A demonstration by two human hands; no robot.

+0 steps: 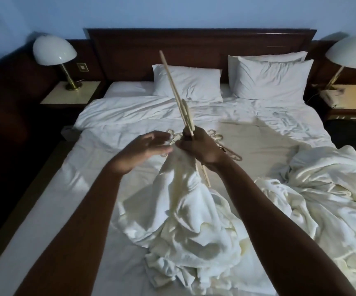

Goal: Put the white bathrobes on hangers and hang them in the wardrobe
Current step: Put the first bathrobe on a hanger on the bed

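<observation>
My right hand (198, 146) grips a pale wooden hanger (173, 88) seen edge-on, its upper end pointing up toward the headboard, together with a bunch of a white bathrobe (185, 212) that drapes down onto the bed. My left hand (147, 149) hovers just left of it, fingers relaxed and spread, holding nothing. A second white bathrobe (322, 189) lies crumpled on the right of the bed. More pale hangers (226, 148) lie on the sheet behind my hands, partly hidden. No wardrobe is in view.
The white bed (87, 167) fills the view, with pillows (187, 82) against a dark wooden headboard (200, 45). Bedside tables with white dome lamps (54, 50) stand on both sides. A dark object (347, 133) sits right of the bed.
</observation>
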